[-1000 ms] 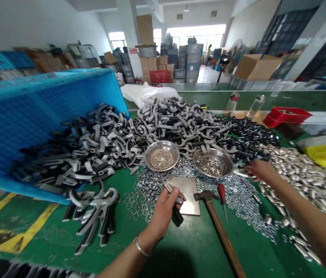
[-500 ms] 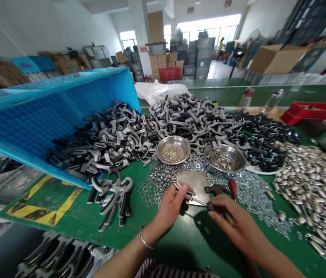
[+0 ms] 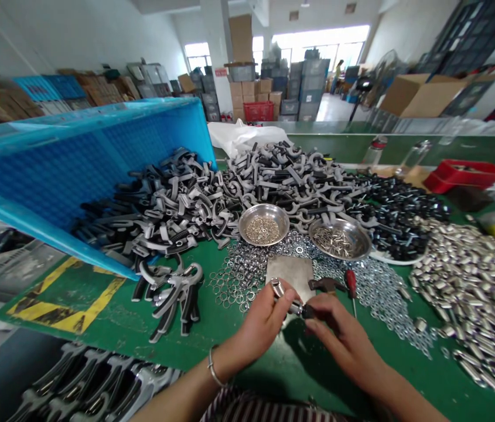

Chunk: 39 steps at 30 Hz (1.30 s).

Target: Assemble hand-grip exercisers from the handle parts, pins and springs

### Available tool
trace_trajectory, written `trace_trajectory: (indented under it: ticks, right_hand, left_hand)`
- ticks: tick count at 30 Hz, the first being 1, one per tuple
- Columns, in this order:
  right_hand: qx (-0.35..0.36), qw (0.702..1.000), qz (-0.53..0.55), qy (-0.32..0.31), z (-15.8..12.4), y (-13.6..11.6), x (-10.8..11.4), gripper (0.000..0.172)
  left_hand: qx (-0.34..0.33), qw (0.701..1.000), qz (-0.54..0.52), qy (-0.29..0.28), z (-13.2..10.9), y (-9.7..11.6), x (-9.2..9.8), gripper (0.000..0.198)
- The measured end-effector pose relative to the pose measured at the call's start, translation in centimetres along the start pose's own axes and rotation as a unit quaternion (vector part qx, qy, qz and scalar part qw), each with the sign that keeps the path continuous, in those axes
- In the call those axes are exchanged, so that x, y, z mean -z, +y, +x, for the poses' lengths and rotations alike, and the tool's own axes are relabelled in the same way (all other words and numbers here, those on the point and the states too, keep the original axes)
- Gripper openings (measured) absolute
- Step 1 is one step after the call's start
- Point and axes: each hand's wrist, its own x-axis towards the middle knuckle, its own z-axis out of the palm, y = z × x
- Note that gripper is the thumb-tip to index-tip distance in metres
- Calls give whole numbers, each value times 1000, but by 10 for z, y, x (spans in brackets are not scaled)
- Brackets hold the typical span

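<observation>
My left hand (image 3: 265, 319) is closed round a small metal part with a coil spring (image 3: 277, 286) sticking out at its upper end. A black-headed screw (image 3: 307, 312) is pinched in the fingers of my right hand (image 3: 344, 337), its shaft running into the part in my left hand. Both hands hover over the front of a flat metal plate (image 3: 289, 271). Just beyond my right hand lie a hammer (image 3: 328, 285) and a red-handled screwdriver (image 3: 351, 284). Fingers hide much of the joined pieces.
Two steel bowls (image 3: 243, 228) of small parts stand behind the plate among loose rings (image 3: 229, 287). Grey-black handles (image 3: 177, 290) lie at left, with more spilling from a tipped blue crate (image 3: 150, 129). Metal cylinders (image 3: 475, 281) and black-headed screws (image 3: 399, 211) are heaped at right.
The black-headed screw has moved left, towards my left hand, and its bare shaft no longer shows between the hands. My right hand came closer to my left.
</observation>
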Motion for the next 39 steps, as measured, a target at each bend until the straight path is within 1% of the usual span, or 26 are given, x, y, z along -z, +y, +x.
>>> trace_trajectory:
  ticks: [1, 2, 4, 5, 6, 7, 9, 10, 11, 14, 15, 16, 17, 18, 19, 21, 22, 24, 26, 28, 32, 33, 34, 36, 37, 39]
  right_hand:
    - [-58, 993, 103, -4, 1, -1, -5, 11]
    - [-121, 970, 209, -18, 2, -3, -9, 15]
    - [-232, 896, 374, -55, 4, -6, -18, 26]
    - [-267, 868, 414, -68, 5, -7, -21, 32]
    - [-288, 857, 421, -75, 6, -8, -24, 35]
    - [-292, 865, 402, -77, 6, -8, -25, 37]
    - [-268, 901, 335, -68, 6, -7, -27, 39]
    - [-262, 907, 320, -75, 6, -6, -28, 41]
    - [-270, 900, 328, -94, 6, -5, -29, 46]
    - [-329, 847, 379, -176, 7, 1, -30, 65]
    - [-338, 851, 354, -192, 7, 3, -30, 70]
    - [-328, 876, 296, -192, 8, 5, -28, 72]
    - [-299, 916, 207, -170, 9, 7, -25, 70]
    - [-254, 953, 102, -131, 10, 8, -23, 64]
    - [-199, 977, -1, -82, 11, 9, -20, 56]
    - [-104, 985, -136, 2, 12, 10, -18, 46]
    - [-95, 985, -141, 8, 12, 10, -19, 44]
    - [-150, 986, -56, -51, 12, 10, -23, 46]
    - [-231, 959, 64, -149, 11, 10, -29, 62]
    - [-258, 938, 125, -193, 10, 9, -32, 70]
    - [-173, 981, 54, -65, 9, 12, -30, 47]
    - [-178, 980, 49, -70, 8, 14, -30, 49]
    - [-201, 972, 63, -104, 6, 17, -30, 55]
    - [-253, 943, 97, -194, 4, 22, -29, 74]
    - [-255, 941, 82, -205, 3, 23, -28, 77]
    - [-199, 970, -25, -137, 3, 24, -25, 68]
  left_hand:
    - [-11, 1000, 20, -4, 0, 0, 1, 30]
    - [-24, 999, 43, -10, 0, -1, 2, 28]
    - [-49, 994, 96, -24, 0, -5, 4, 24]
    - [-58, 991, 120, -28, 1, -8, 4, 23]
    - [-61, 988, 138, -29, 2, -11, 5, 23]
    - [-60, 987, 145, -27, 2, -14, 5, 23]
    - [-57, 989, 134, -22, 2, -17, 7, 23]
    - [-60, 990, 122, -22, 2, -18, 8, 22]
    - [-66, 991, 112, -29, 2, -18, 9, 22]
    - [-67, 991, 104, -55, 2, -21, 12, 22]
    - [-56, 991, 105, -58, 2, -23, 13, 23]
    - [-41, 992, 105, -56, 3, -27, 13, 25]
    - [-24, 993, 102, -49, 3, -31, 13, 26]
    - [-9, 995, 97, -37, 3, -35, 12, 27]
    - [3, 996, 90, -24, 3, -39, 12, 28]
    - [19, 997, 79, -4, 2, -44, 11, 29]
    - [21, 997, 75, 0, 1, -44, 11, 29]
    - [12, 998, 68, -3, -2, -41, 13, 29]
    - [-12, 997, 66, -32, -4, -36, 15, 27]
    - [-25, 995, 75, -56, -5, -34, 16, 25]
    - [12, 998, 58, -5, -6, -39, 11, 29]
    - [8, 999, 48, 1, -7, -41, 9, 29]
    - [-9, 999, 44, -7, -7, -42, 8, 28]
    - [-58, 995, 63, -49, -7, -43, 6, 24]
    - [-67, 993, 80, -63, -7, -43, 5, 23]
    - [-31, 994, 94, -52, -5, -43, 3, 24]
